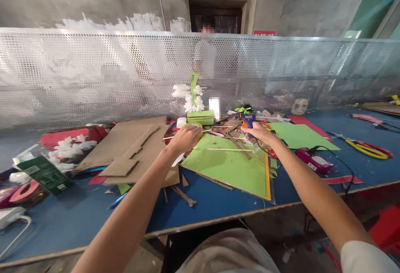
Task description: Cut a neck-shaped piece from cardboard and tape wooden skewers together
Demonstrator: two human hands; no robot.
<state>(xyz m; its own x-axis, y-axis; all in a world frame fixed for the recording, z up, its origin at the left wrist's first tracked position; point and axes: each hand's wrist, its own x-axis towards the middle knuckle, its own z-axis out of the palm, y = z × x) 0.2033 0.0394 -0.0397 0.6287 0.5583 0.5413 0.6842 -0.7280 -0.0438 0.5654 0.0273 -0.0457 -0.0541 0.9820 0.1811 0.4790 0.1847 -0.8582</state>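
Note:
My left hand (pixel 187 137) is closed around a thin wooden stick (pixel 168 138), whose two ends stick out on either side of it. Just beyond those fingers is a yellowish ring like a tape roll (pixel 191 125), partly hidden. My right hand (pixel 258 132) grips a blue glue gun (pixel 249 119) with an orange trigger, its front pointing left over the scraps. Between the hands lies a green sheet (pixel 233 166) with another thin stick (pixel 229 149) on it. Behind stands a green paper roll (pixel 200 117) below white crumpled paper tufts (pixel 193 103) and a curled green strip (pixel 194 84).
Brown cardboard (pixel 140 148) covers the left side of the blue table (pixel 200 219). Rightward lie a green sheet (pixel 301 135), a magenta device (pixel 313 160) with a cord, and yellow-handled pliers (pixel 364 148). A perforated metal screen (pixel 150 73) borders the back; a person (pixel 204 54) stands behind it.

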